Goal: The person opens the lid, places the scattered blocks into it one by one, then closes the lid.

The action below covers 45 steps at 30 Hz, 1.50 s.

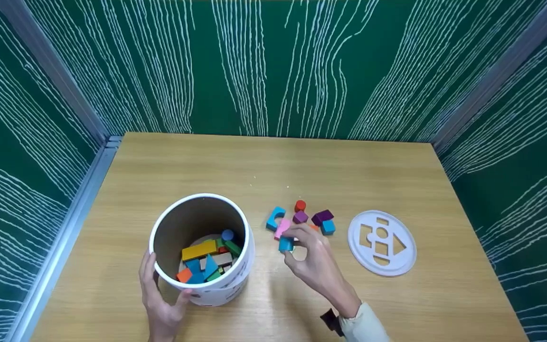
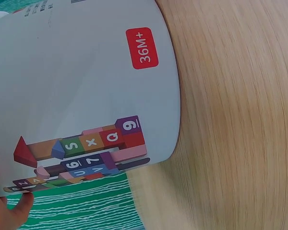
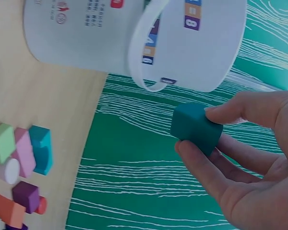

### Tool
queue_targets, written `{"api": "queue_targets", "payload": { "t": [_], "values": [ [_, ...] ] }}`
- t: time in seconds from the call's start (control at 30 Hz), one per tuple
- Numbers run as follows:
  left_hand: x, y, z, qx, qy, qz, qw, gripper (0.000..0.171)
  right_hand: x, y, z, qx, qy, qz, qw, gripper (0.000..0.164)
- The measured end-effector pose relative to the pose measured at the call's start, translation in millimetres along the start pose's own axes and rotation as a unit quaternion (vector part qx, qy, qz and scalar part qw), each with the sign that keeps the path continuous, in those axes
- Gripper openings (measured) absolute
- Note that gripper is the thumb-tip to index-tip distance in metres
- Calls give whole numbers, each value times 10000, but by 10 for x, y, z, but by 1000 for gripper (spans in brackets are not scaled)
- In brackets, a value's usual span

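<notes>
A white bucket [image 1: 216, 295] stands on the table with several coloured wooden blocks inside, among them a yellow block [image 1: 199, 250] and a blue triangle [image 1: 211, 266]. My left hand [image 1: 162, 297] rests spread against the outside of the bucket, fingers at its left side and thumb at its near side. In the left wrist view only part of this hand [image 2: 12, 211] shows. To the right of the bucket, my right hand [image 1: 314, 259] pinches a teal block [image 3: 196, 125] between thumb and fingers, held above the table.
Loose blocks lie beyond the right hand: a blue arch [image 1: 273, 219], a pink block [image 1: 281, 228], a red cylinder [image 1: 300, 205], purple blocks [image 1: 323, 217] and a blue cube [image 1: 328, 227]. Farther right lies a white lid [image 1: 356, 237] with shaped holes. Green patterned walls [image 1: 235, 71] border the table.
</notes>
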State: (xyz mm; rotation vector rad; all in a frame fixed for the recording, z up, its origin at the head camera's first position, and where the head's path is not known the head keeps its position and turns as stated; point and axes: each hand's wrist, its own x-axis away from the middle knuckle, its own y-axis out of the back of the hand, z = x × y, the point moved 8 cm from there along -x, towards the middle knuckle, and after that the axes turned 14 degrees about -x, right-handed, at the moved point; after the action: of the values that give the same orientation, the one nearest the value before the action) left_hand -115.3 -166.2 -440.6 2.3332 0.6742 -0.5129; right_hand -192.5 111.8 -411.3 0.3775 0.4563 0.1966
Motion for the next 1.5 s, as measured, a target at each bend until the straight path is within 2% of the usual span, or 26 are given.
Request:
{"api": "queue_targets", "payload": {
  "t": [0.3, 0.47, 0.53, 0.7, 0.77, 1.03, 1.2, 1.5],
  "values": [
    [10, -16, 43, -34, 217, 107, 9997, 81, -82, 47, 162, 139, 332, -102, 9993, 26],
    [14, -17, 54, -103, 369, 168, 9991, 82, -116, 47, 248, 21, 554, -105, 9984, 29],
    [12, -16, 47, -129, 349, 157, 9992, 82, -129, 49, 283, 31, 601, -114, 9981, 31],
    [7, -2, 29, -10, 63, 17, 10000, 79, -162, 42, 372, 37, 726, -144, 9972, 30],
    [18, -9, 62, 39, 2, -17, 10000, 80, -177, 34, 405, 39, 773, -132, 9969, 28],
    [79, -113, 337, -168, 187, 137, 9996, 87, -231, 21, 518, 191, 898, -85, 9957, 24],
    [90, -125, 368, -193, 223, 175, 9994, 87, -254, 11, 575, 172, 939, -36, 9954, 25],
    [85, -132, 369, -240, 370, 222, 9988, 87, -285, -97, 684, 74, 826, 315, 9961, 23]
  ]
}}
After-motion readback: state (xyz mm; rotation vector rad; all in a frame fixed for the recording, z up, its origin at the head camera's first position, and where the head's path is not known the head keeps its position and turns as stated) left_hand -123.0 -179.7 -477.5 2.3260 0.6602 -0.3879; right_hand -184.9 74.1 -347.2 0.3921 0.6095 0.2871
